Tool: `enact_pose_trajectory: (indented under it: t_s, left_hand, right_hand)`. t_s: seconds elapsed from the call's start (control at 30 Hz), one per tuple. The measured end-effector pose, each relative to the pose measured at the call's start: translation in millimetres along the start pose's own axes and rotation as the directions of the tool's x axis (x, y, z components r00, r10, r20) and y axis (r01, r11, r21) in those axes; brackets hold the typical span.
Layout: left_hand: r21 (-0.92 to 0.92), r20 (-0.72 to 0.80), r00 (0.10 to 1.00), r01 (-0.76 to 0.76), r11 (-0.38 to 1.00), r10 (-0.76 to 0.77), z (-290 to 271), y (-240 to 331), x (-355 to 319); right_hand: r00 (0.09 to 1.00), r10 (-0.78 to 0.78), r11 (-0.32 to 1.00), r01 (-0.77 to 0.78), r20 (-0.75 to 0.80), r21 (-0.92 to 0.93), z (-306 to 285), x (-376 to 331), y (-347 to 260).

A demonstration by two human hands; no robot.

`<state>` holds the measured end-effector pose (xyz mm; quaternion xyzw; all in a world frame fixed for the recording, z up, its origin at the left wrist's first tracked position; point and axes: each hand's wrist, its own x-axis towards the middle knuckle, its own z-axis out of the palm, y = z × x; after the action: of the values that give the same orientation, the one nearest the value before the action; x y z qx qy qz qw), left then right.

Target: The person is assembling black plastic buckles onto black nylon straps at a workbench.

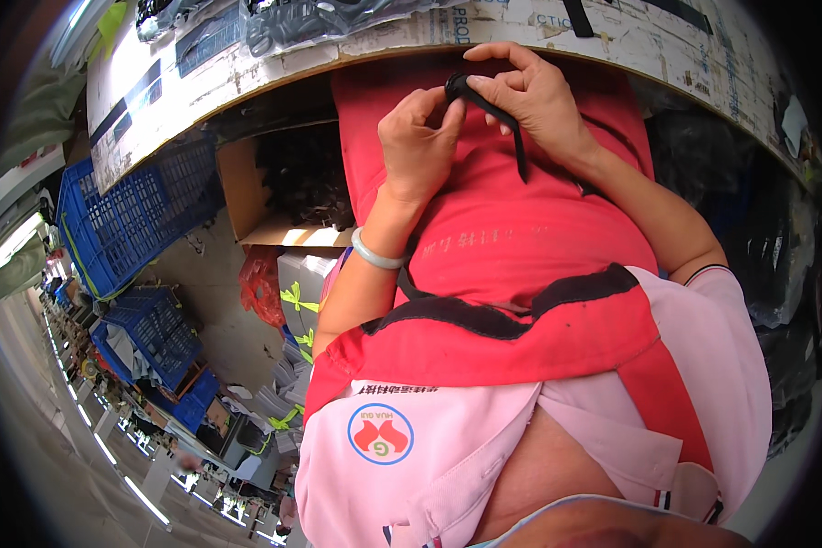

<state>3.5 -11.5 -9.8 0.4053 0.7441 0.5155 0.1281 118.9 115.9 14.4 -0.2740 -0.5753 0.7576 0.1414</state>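
A narrow black strap (500, 111) is held between my two hands, above the red apron on my lap and close to the table's edge. My left hand (418, 137) pinches the small black buckle-like end (456, 87) between thumb and fingertips. Near that same end, my right hand (534, 102) grips the strap between thumb and fingers, other fingers curled. The strap's free tail hangs down past the right palm. How the strap passes through the black end is too small to tell.
A worn table (374, 57) runs along the far side, with clear plastic bags of black parts (306, 23) and loose black straps on it. Below at left stand an open cardboard box (239, 196) of dark pieces and blue crates (123, 224). Dark plastic bags (767, 265) lie at right.
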Motion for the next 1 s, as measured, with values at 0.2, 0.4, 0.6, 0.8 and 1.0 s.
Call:
enact_pose_trajectory:
  t_s: [0.2,0.4,0.6,0.8,1.0]
  left_hand:
    - [-0.071,-0.022,0.999,0.033,0.997,-0.035,1.3,-2.3,-1.7]
    - [0.004,0.004,0.999,-0.047,0.999,0.047,2.6,-5.3,-6.9]
    - [0.020,0.062,0.989,-0.133,0.991,0.132,0.5,-2.9,-8.5]
    - [-0.196,0.059,0.998,-0.021,0.980,0.034,-0.7,-12.4,-11.2]
    - [-0.753,0.519,0.732,0.636,0.168,-0.442,-7.8,-14.7,-9.5]
  right_hand:
    - [0.999,0.047,0.998,-0.046,0.018,-0.052,0.1,3.4,5.1]
    - [0.999,0.040,0.997,-0.040,0.009,-0.073,0.8,6.5,-1.7]
    - [0.998,0.028,0.998,-0.025,0.060,-0.053,3.5,10.5,2.8]
    - [0.955,0.229,0.968,-0.244,0.190,0.056,-12.5,24.3,7.5]
    - [0.960,0.131,0.986,-0.152,0.246,0.068,-6.8,16.3,8.8]
